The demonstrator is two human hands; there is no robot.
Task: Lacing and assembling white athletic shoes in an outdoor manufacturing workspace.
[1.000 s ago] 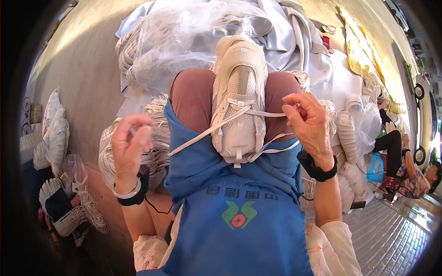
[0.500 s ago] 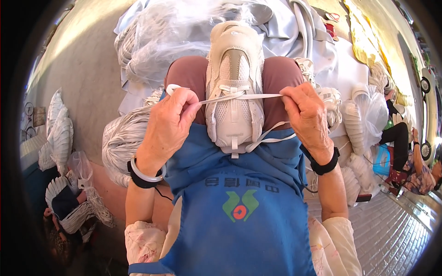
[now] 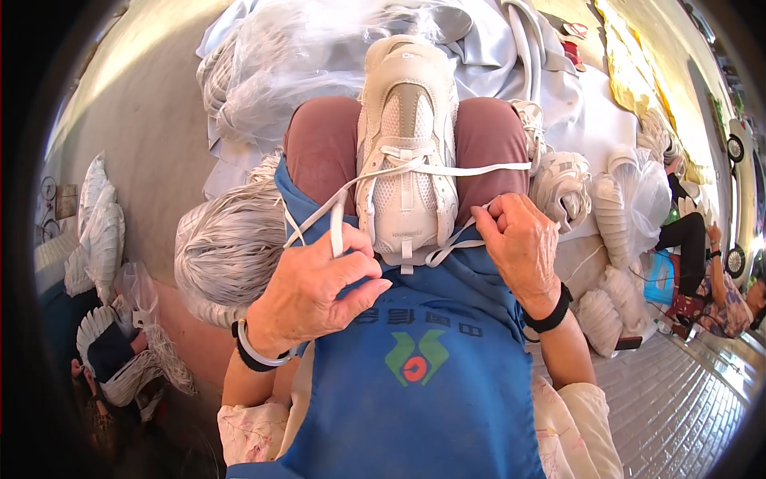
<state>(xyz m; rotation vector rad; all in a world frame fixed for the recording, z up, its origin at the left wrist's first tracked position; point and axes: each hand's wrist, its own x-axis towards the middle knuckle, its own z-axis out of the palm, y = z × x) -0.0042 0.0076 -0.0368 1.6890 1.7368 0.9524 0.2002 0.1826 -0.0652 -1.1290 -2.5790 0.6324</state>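
Between my knees stands a beige and white sneaker [image 3: 408,199], toe toward me, with a white shoelace [image 3: 491,170] knotted over its upper part. One length of that lace runs left and down to my left hand [image 3: 323,279], whose curled fingers have it caught between them; the thumb stands a little apart. To the right, another length stretches across my knee and hangs over its side. My right hand [image 3: 523,243] is lower, beside the sneaker's toe, with thumb and forefinger pinched on a lace.
Bundles of white laces [image 3: 227,247] lie at my left. More sneakers [image 3: 562,190] sit by my right knee. Clear plastic bags [image 3: 295,72] and grey sheeting spread beyond the knees. A co-worker [image 3: 718,287] sits at the far right; a blue apron [image 3: 415,431] covers my lap.
Both hands have come down toward me from the knot. The right hand let go of the stretched lace and now pinches lower by the toe; the left still has its lace.
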